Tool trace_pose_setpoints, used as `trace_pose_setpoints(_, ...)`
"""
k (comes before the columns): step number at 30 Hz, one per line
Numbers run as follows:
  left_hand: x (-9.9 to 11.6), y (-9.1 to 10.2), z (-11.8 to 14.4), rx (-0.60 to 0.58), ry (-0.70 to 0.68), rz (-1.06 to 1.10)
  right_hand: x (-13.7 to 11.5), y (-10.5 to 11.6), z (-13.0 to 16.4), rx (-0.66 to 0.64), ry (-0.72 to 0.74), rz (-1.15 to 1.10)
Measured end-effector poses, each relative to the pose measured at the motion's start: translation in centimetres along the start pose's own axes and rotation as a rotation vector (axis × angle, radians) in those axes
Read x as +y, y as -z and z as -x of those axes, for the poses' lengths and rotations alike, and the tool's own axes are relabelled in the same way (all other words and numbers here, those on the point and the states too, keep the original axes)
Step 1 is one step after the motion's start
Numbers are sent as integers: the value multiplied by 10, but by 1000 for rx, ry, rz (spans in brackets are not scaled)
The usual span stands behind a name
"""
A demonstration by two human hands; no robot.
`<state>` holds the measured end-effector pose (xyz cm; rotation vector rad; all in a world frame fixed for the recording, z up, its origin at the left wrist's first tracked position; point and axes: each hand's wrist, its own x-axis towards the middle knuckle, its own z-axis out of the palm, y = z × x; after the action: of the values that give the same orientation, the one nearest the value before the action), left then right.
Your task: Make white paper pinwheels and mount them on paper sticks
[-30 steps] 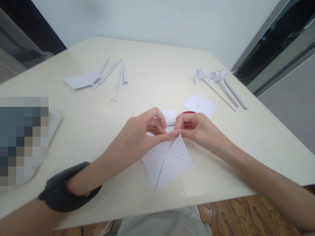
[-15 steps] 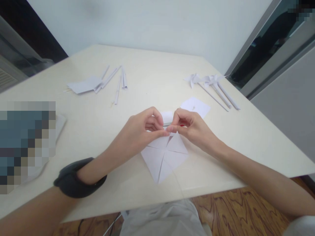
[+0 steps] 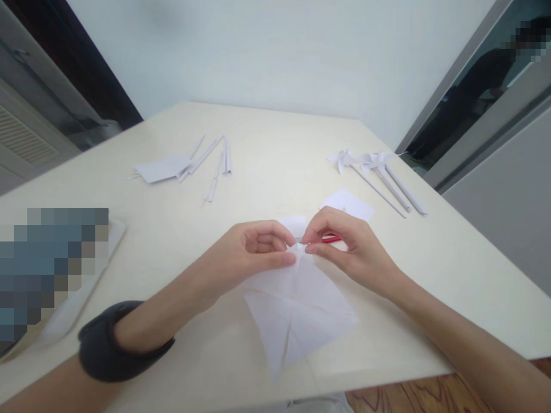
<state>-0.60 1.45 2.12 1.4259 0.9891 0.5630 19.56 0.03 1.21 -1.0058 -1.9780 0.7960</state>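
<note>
A square of white paper [image 3: 301,310], slit from its corners toward the middle, hangs tilted between my hands near the table's front edge. My left hand [image 3: 258,246] pinches its far corner between thumb and fingers. On the other side of that same corner, my right hand [image 3: 344,241] grips with thumb and forefinger. Just behind the fingertips lies scissors with a red handle [image 3: 331,238], partly hidden by my right hand. A white paper piece [image 3: 293,222] rests behind them. Another white sheet [image 3: 350,203] lies beyond my right hand.
Several paper pinwheels [image 3: 372,162] and rolled paper sticks [image 3: 407,189] lie at the back right. At the back left are more paper rolls [image 3: 206,155] and a folded sheet [image 3: 161,168]. A pale flat object with a blurred-out surface [image 3: 114,235] sits at left.
The slit paper has been lifted and tilted, its near part now closer to me. My view has shifted upward, and my fingers have spread slightly apart at the far corner.
</note>
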Motion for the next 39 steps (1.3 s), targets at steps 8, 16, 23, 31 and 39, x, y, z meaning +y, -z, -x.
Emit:
trace_pose_setpoints(8, 6, -5, 2, -189, 93, 137, 0, 3, 3, -59, 349, 66)
trace_pose_setpoints(16, 2, -8, 3, -184, 75, 227, -2, 3, 2, -84, 433, 61)
trace_pose_setpoints(23, 5, -11, 6, -146, 118, 153, -2, 6, 4, -68, 486, 212)
trace_pose_setpoints(31, 6, -6, 4, -221, 176, 231, -4, 6, 7, -94, 482, 293)
trace_pose_setpoints(39, 2, -5, 4, -244, 138, 200, -4, 8, 7, -141, 444, 296)
